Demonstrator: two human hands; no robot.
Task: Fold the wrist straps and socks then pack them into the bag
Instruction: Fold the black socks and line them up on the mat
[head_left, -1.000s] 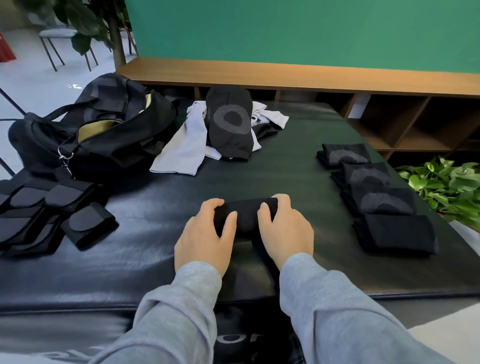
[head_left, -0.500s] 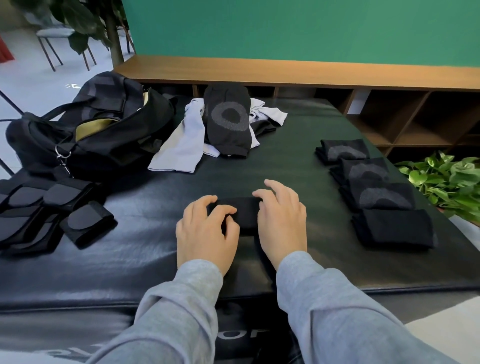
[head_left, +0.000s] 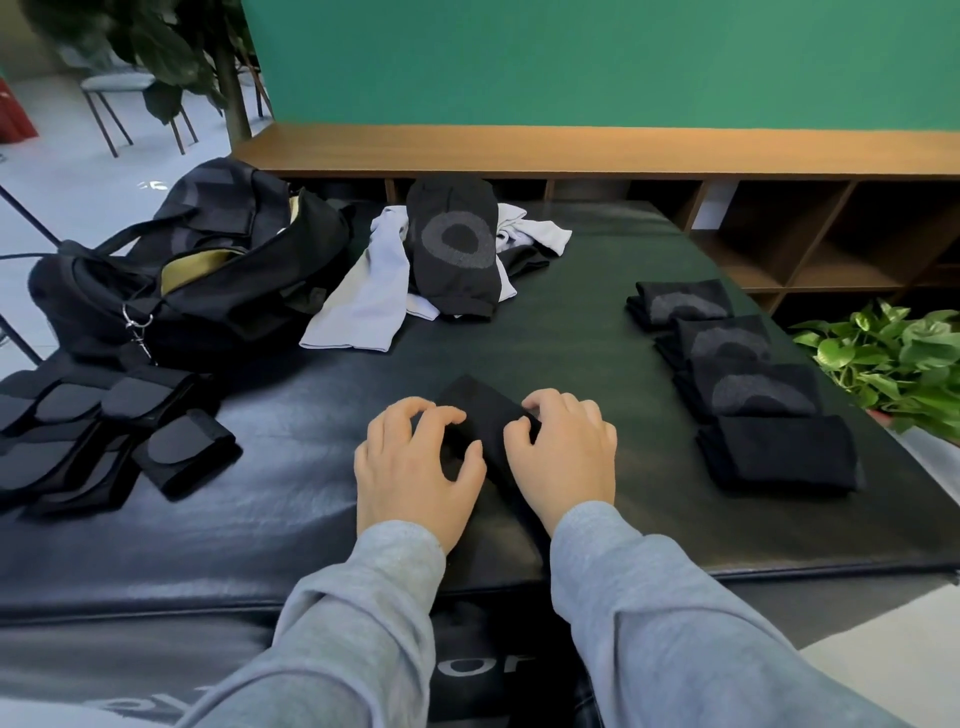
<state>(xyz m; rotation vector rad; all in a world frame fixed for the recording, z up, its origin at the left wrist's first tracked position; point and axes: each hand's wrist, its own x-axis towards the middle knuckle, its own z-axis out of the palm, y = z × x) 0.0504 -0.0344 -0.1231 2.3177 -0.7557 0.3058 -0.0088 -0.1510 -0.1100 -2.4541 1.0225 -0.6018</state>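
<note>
A folded black sock (head_left: 480, 415) lies between my hands on the black padded mat (head_left: 571, 322). My left hand (head_left: 415, 462) curls over its left side and my right hand (head_left: 566, 452) pinches its right edge. Several folded black socks (head_left: 753, 384) sit in a row at the right. An unfolded pile of white and black socks (head_left: 447, 254) lies at the back centre. The open black bag (head_left: 197, 270) stands at the back left. Folded black wrist straps (head_left: 104, 436) lie in front of it.
A low wooden shelf (head_left: 623, 150) runs along the green wall behind the mat. A green potted plant (head_left: 893, 364) stands off the mat's right edge. A chair and a tree trunk stand at the far left.
The folded sock has turned from lying crosswise to a diagonal. Both hands' fingers have curled in more around it.
</note>
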